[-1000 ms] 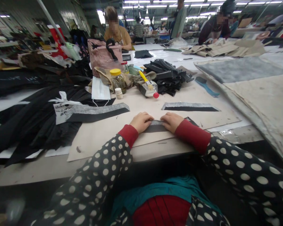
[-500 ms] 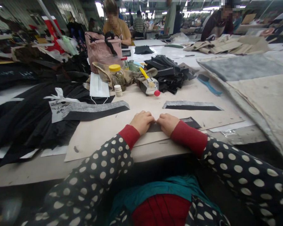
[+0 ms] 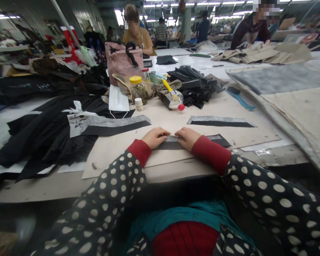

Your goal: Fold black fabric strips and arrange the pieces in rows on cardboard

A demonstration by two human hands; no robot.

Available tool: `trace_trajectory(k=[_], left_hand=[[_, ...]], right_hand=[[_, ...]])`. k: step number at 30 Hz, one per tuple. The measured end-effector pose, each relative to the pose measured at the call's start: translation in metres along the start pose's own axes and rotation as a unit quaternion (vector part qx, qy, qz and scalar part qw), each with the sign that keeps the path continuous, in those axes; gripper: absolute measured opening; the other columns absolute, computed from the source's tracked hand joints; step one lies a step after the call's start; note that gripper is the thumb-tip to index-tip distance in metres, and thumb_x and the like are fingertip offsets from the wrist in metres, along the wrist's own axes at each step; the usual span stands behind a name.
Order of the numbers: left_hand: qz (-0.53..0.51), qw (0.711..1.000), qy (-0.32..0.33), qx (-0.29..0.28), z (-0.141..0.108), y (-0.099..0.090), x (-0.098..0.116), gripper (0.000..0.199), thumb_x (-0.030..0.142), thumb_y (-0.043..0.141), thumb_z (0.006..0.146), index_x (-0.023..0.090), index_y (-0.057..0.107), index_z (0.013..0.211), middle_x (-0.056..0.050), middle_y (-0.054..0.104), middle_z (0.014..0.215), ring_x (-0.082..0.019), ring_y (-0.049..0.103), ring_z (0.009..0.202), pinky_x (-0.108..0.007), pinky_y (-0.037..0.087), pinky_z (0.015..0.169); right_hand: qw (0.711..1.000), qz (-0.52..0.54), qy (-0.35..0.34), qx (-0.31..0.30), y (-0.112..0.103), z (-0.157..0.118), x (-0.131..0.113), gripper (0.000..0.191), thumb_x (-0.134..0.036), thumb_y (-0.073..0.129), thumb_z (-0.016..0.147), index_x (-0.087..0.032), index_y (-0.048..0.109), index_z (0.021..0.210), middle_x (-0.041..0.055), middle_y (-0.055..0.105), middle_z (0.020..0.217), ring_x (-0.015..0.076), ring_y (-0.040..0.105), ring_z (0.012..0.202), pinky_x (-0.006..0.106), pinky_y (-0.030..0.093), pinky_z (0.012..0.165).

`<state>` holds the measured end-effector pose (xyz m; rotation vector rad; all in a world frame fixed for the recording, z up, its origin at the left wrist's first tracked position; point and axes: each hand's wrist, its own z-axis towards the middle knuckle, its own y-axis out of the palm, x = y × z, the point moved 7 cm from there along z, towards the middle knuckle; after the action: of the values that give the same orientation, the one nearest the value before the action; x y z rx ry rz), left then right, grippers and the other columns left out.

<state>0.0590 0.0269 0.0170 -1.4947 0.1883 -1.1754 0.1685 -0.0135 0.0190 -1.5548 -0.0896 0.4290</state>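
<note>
A black leather-like strip (image 3: 171, 144) with a grey band along its far edge lies flat on the pale board (image 3: 117, 156) before me. My left hand (image 3: 155, 137) is at its left part, fingers closed in a pinch on the far edge. Just to the right, my right hand (image 3: 187, 138) bends its fingers closed over the same edge, its palm covering part of the strip. The right end of the strip shows past my right wrist. Beyond it lie two similar grey-and-black strips, one at the left (image 3: 117, 126) and one at the right (image 3: 222, 122).
A yellow-lidded jar (image 3: 137, 89), a small white bottle (image 3: 139, 104), a yellow-handled brush (image 3: 170, 89) on a clear bottle and a face mask (image 3: 118, 97) stand or lie farther back. Black pieces (image 3: 50, 131) spread at left; a thick padded sheet (image 3: 290, 96) borders the right. Co-workers stand beyond.
My left hand has slid left along the strip, so the gap between my hands is wider and more of the grey band shows. The view has shifted slightly.
</note>
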Motion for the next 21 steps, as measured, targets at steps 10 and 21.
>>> trace_trajectory(k=[10, 21], left_hand=[[0.028, 0.999, 0.019, 0.015, 0.001, 0.005, 0.004, 0.023, 0.007, 0.048, 0.071, 0.017, 0.065, 0.083, -0.002, 0.060, 0.084, -0.012, 0.054, 0.084, -0.026, 0.042, 0.083], [0.143, 0.988, 0.036, -0.034, -0.015, 0.002, 0.011, 0.028, 0.035, 0.043, 0.082, 0.025, 0.059, 0.103, -0.004, 0.055, 0.101, -0.018, 0.049, 0.094, -0.033, 0.038, 0.085]], right_hand=[[0.998, -0.040, -0.037, -0.012, 0.005, 0.004, -0.015, 0.033, -0.007, 0.042, 0.072, -0.012, 0.062, 0.097, 0.0097, 0.056, 0.093, 0.0179, 0.050, 0.089, 0.027, 0.037, 0.080], [0.991, -0.121, -0.039, -0.041, 0.002, 0.004, -0.029, 0.025, -0.023, 0.042, 0.082, -0.011, 0.062, 0.092, 0.0122, 0.057, 0.091, 0.0212, 0.052, 0.087, 0.030, 0.037, 0.078]])
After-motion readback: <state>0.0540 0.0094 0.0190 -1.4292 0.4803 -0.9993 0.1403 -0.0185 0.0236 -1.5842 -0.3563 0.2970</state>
